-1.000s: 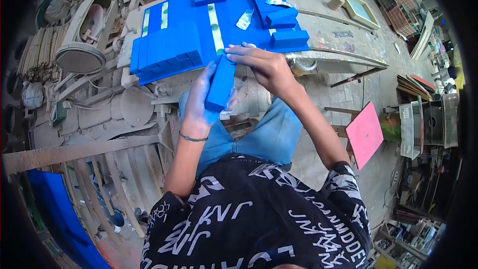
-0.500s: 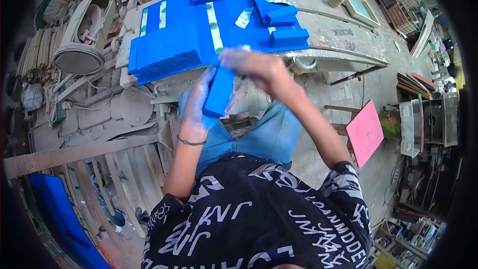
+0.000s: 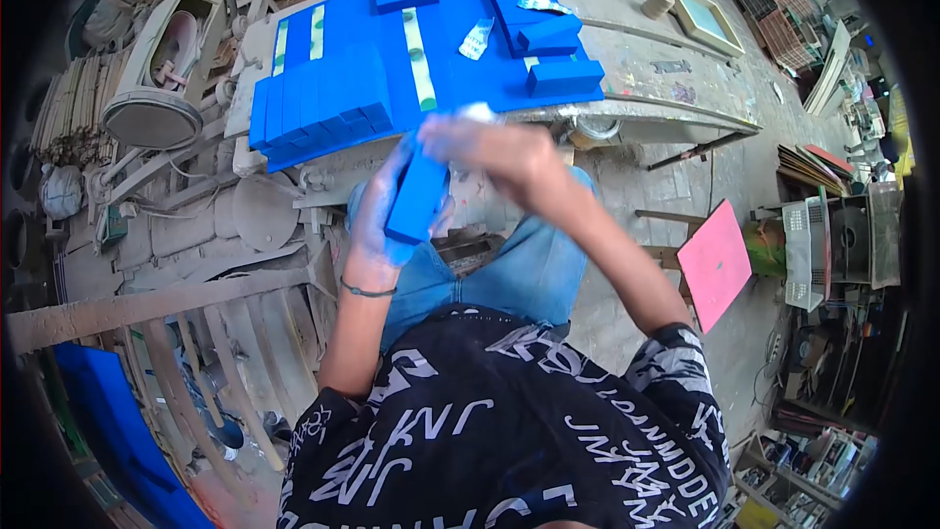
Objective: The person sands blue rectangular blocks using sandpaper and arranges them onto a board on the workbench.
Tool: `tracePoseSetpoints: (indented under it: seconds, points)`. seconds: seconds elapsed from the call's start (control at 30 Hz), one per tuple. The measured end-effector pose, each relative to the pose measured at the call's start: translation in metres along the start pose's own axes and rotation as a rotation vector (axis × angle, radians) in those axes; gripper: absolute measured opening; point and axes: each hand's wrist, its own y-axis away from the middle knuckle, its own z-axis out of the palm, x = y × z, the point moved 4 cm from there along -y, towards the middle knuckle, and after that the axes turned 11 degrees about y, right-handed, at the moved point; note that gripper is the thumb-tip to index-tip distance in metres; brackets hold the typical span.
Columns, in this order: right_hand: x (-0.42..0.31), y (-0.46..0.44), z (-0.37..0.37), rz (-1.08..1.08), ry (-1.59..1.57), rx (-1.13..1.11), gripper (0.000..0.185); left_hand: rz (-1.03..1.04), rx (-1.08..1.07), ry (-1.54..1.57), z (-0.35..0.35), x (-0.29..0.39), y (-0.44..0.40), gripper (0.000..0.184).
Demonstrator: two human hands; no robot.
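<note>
My left hand [image 3: 377,211] is wrapped round a blue rectangular block [image 3: 418,198], held tilted above my lap. Fingers of my right hand [image 3: 494,152] are bent over the block's far end and blurred by motion. Something whitish [image 3: 478,114] shows at the back of these fingers, too smeared to name. Beyond my hands, a blue board [image 3: 372,34] on the workbench bears a packed group of blue blocks [image 3: 318,103]. Two crumpled printed strips, one of them a pale strip [image 3: 476,39], lie on the blue surface at the right.
The dusty workbench [image 3: 676,103] has a framed tray [image 3: 703,18] at its right end. A pink board [image 3: 715,266] stands right of my legs. On the left are a wooden slatted rail [image 3: 157,309] and a grey wooden clock-like case [image 3: 166,78].
Both hands and the block have shifted slightly down and left in view. My right hand stays at the block's far end, still blurred. Things on the bench lie as before.
</note>
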Motion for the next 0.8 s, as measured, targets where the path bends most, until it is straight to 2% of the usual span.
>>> tracePoseSetpoints:
  seconds: [0.07, 0.13, 0.17, 0.2, 0.27, 0.33, 0.4, 0.43, 0.47, 0.53, 0.6, 0.67, 0.7, 0.73, 0.8]
  points:
    - [0.02, -0.003, -0.005, 0.046, 0.089, 0.021, 0.04, 0.001, 0.039, 0.04, -0.009, -0.005, -0.003, 0.038]
    - [-0.012, 0.001, 0.003, -0.042, 0.043, -0.001, 0.043, -0.055, -0.033, 0.106, -0.008, -0.004, -0.005, 0.036]
    - [-0.029, -0.001, 0.001, -0.136, 0.057, -0.051, 0.043, 0.001, 0.107, 0.164, -0.011, -0.002, -0.003, 0.036]
    - [-0.018, -0.002, 0.002, -0.135, 0.051, -0.049, 0.043, 0.002, 0.113, 0.163, -0.009, -0.001, -0.002, 0.036]
    - [0.013, -0.001, -0.001, 0.041, -0.036, -0.018, 0.042, 0.078, -0.016, -0.011, 0.002, 0.0, 0.003, 0.037]
    - [-0.002, 0.007, -0.001, 0.02, -0.013, -0.037, 0.041, 0.053, -0.023, 0.001, -0.006, -0.004, 0.0, 0.039]
    - [-0.025, 0.004, -0.003, -0.044, 0.029, -0.058, 0.04, 0.09, 0.141, 0.009, -0.003, -0.002, 0.001, 0.038]
    - [-0.038, 0.003, -0.004, -0.087, -0.019, -0.103, 0.043, 0.183, 0.319, -0.012, -0.001, 0.003, 0.003, 0.037]
    - [-0.026, 0.004, -0.003, -0.081, -0.028, -0.104, 0.043, 0.178, 0.328, -0.011, -0.006, 0.004, 0.003, 0.037]
    - [0.019, 0.006, -0.003, 0.097, 0.041, -0.01, 0.042, 0.117, 0.001, -0.024, -0.004, 0.0, 0.001, 0.036]
    - [0.009, 0.008, -0.003, 0.083, 0.11, -0.024, 0.042, 0.128, 0.031, -0.047, -0.005, -0.002, -0.002, 0.037]
    - [-0.031, 0.009, 0.0, -0.074, 0.036, -0.036, 0.045, 0.094, 0.338, 0.077, -0.011, 0.001, -0.002, 0.034]
    - [-0.033, 0.007, 0.001, -0.095, 0.025, -0.044, 0.049, 0.053, 0.319, 0.139, -0.012, 0.003, 0.001, 0.035]
    - [-0.011, 0.01, 0.003, -0.027, 0.014, -0.042, 0.05, 0.04, 0.333, 0.141, -0.013, 0.0, 0.004, 0.035]
    - [0.038, 0.01, -0.002, 0.158, 0.139, 0.017, 0.051, 0.143, -0.018, 0.038, 0.002, -0.001, 0.001, 0.038]
